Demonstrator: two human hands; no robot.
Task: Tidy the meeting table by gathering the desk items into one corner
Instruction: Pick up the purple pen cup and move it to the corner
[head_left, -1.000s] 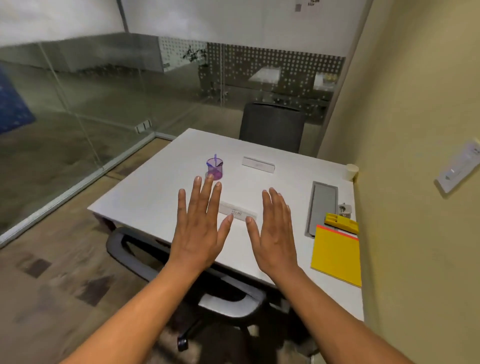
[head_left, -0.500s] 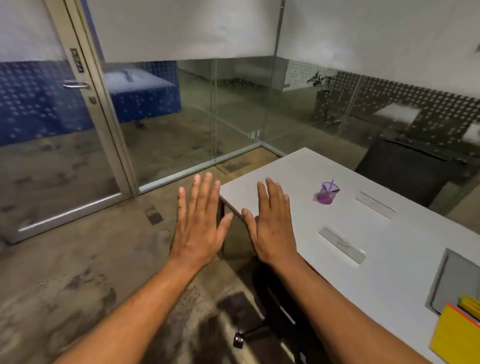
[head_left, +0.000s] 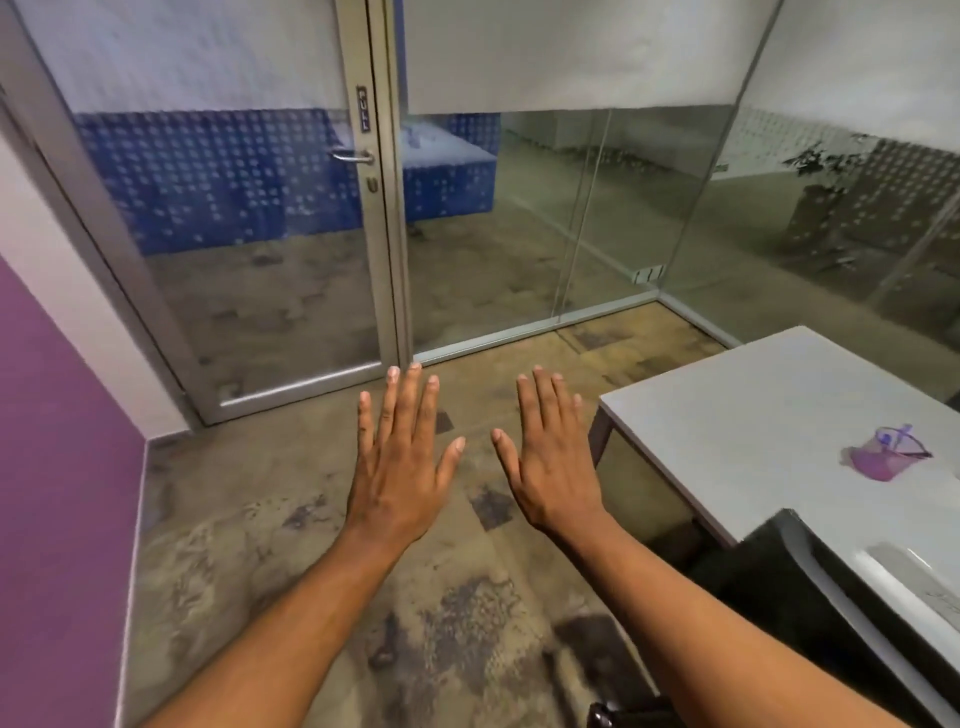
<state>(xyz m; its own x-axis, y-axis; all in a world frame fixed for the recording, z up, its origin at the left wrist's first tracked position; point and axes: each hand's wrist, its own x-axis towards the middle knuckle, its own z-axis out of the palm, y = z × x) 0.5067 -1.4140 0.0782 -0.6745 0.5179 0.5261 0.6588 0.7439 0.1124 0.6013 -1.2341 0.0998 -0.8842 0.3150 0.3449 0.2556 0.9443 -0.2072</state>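
Neither grip held anything, my left hand (head_left: 397, 470) and right hand (head_left: 553, 467) flat over the floor as my view had swung off the worktop (head_left: 737, 415), leaving the purple cup (head_left: 883, 460) ungathered at its edge.

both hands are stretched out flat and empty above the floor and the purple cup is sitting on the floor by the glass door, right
Not quite. The head view shows the purple cup on the white table at the right, not on the floor by the glass door. The rest holds: the left hand and right hand are stretched out flat and empty above the floor.
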